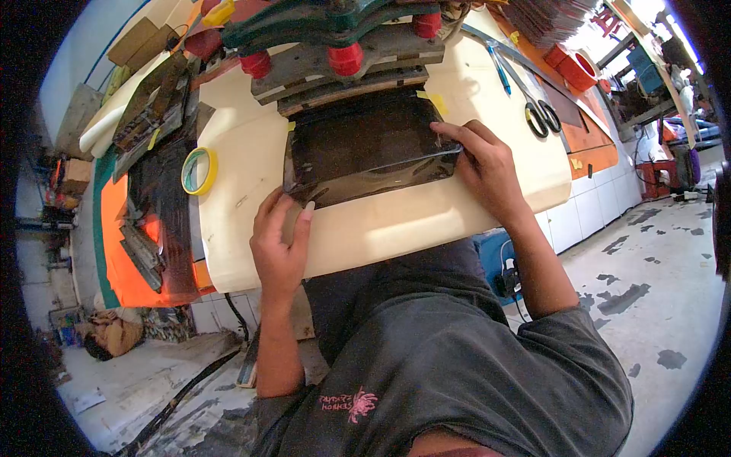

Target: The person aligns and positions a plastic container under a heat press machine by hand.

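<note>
A dark, glossy rectangular sheet, apparently wrapped in clear plastic, lies on the cream work surface, its far edge close to a press. My left hand holds its near left corner, thumb along the front edge and fingers at the side. On the right, my right hand grips the sheet's side edge, with the index finger resting on top. Bits of yellow tape stick near its far corners. Behind it stands the green press with red cylindrical feet above a grey plate.
A roll of yellow tape lies to the left, beside dark plates and strips. To the right are black-handled scissors, a blue pen and a metal ruler. An orange-red tape roll stands further back.
</note>
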The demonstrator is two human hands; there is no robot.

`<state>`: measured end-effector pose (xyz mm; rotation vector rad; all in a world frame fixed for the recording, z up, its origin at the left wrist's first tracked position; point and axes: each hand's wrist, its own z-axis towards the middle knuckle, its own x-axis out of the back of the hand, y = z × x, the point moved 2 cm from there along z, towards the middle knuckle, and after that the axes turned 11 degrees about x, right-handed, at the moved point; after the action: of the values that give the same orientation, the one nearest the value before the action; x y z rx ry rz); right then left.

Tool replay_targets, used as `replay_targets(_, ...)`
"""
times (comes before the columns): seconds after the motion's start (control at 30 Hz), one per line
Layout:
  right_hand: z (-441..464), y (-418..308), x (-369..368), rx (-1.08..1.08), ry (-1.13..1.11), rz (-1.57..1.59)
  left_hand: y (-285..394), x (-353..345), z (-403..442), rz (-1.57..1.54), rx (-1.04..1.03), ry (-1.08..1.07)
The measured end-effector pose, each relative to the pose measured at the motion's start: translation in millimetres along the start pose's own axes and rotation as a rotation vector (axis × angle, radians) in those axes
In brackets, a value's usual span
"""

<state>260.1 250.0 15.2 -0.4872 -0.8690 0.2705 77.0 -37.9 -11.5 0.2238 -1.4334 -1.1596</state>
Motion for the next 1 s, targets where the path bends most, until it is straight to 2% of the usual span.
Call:
replay_targets(0.43, 1.1, 0.7, -0.4, -0.008, 0.014, -0.003, 0.2, -2.8, -0.9, 0.065, 0.026, 0.024)
replay_targets(1.0, 1.5, -1.1, -1.5, -0.038, 0.004, 0.013, -0.8, -3.2, -0.2, 0.005, 0.010, 0.021)
